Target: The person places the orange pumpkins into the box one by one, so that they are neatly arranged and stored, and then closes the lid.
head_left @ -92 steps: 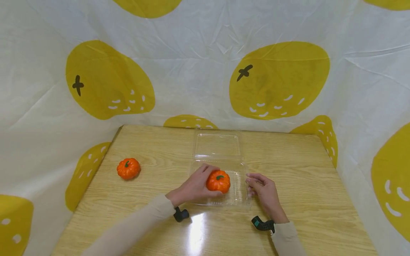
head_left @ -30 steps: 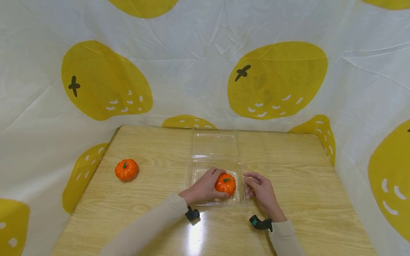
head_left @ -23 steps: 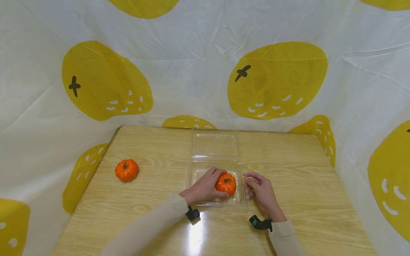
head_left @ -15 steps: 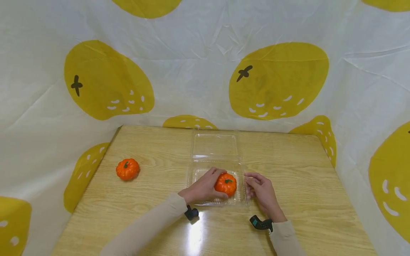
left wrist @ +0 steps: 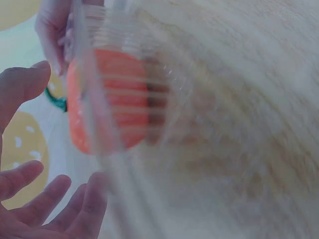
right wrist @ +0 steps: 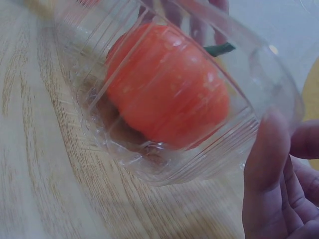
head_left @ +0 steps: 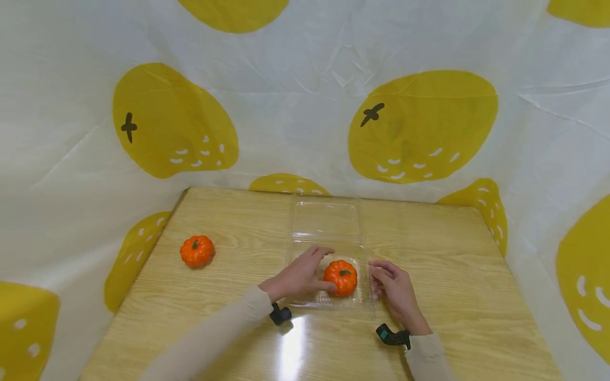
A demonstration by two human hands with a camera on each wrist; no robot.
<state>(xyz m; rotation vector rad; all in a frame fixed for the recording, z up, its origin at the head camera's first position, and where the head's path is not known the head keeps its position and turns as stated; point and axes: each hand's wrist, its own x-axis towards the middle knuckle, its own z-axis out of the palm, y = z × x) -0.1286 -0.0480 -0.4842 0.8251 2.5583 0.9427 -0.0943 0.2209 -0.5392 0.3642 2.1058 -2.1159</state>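
**A:** State the position of the mini pumpkin (head_left: 340,287).

**B:** It sat in the base of the transparent plastic clamshell (head_left: 364,288), nearer the right wall than the left.

**A:** And the hands?

**B:** The left hand (head_left: 299,276) was spread wide beside the pumpkin, thumb and fingers well apart. Thumb contact could not be determined. The right hand (head_left: 398,292) pinched the clamshell's right edge between thumb and fingers.

**A:** Edges and working room?

**B:** The lid (head_left: 326,218) lay folded back, its outer edge close to the far edge of the counter (head_left: 429,238), where a fruit-print curtain (head_left: 295,106) rose. A second pumpkin (head_left: 197,253) rested well apart, near the left edge. Rightward of the right hand, wood-grain surface extended to the counter's right edge.
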